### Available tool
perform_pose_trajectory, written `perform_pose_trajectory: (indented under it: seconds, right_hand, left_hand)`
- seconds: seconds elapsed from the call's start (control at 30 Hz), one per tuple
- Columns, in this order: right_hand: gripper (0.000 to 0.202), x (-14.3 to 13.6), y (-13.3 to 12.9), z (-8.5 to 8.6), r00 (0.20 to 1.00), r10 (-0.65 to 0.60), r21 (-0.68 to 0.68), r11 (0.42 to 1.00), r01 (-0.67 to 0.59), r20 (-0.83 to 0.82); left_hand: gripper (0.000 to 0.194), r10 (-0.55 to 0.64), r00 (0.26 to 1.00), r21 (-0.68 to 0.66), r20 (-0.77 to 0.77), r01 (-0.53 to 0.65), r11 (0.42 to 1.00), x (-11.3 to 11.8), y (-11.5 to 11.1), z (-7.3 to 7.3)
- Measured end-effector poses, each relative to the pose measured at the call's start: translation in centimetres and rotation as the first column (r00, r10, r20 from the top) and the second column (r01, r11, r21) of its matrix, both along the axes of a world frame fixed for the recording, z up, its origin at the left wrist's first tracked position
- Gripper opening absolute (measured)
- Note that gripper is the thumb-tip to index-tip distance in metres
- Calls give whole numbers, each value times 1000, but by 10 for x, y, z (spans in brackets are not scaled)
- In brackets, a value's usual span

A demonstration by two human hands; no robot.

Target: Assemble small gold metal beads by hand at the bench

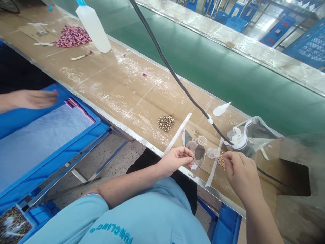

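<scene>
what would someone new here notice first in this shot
Probably the bright heap of pink, orange and purple pieces at the upper left, beside a tall cloudy bottle with a blue top. Next, the black cable slanting across the workbench, above the person's two hands.

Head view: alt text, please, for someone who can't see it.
Left hand seemingly pinches a tiny piece by clear dishes, right hand near tan beads, at a brown bench. Farther left: a brassy pile, a bottle, a purple-and-orange pile and another person's hand over a blue tray.
</scene>
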State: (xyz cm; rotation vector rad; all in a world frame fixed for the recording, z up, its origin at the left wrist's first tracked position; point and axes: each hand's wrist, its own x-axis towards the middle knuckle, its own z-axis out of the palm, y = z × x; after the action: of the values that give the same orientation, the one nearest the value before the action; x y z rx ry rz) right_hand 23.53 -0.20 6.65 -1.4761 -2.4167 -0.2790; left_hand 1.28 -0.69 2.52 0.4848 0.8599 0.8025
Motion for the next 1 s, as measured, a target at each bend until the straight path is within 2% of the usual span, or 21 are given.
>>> perform_pose_trajectory:
  seconds: [0.2, 0.37, 0.5, 0.63, 0.87, 1.0]
  right_hand:
    - [21, -16, -13, -6, 958, -73, -231, 973, 7, -278]
    - [21, -37, -27, -16, 825, -212, -433, 900, -44, -525]
    - [20, -46, -29, -20, 751, -279, -516, 851, -95, -598]
    - [19, -51, -28, -21, 763, -252, -482, 872, -88, -595]
    - [16, -56, -32, -26, 875, -92, -304, 950, -66, -476]
    - [16, -57, -32, -28, 912, -30, -234, 970, -73, -409]
  left_hand:
    - [46, 5, 994, -81, 105, 4, 997, 3, -1, -5]
    - [47, -9, 992, -96, 129, 21, 995, 3, -2, -8]
    - [44, -51, 993, -67, 108, 59, 996, 2, -2, -10]
    - [40, -97, 992, -56, 85, 102, 993, 0, -3, -11]
    - [41, -78, 987, -83, 139, 90, 993, -1, -2, -8]
    - [41, -74, 989, -90, 129, 86, 992, -1, -2, -8]
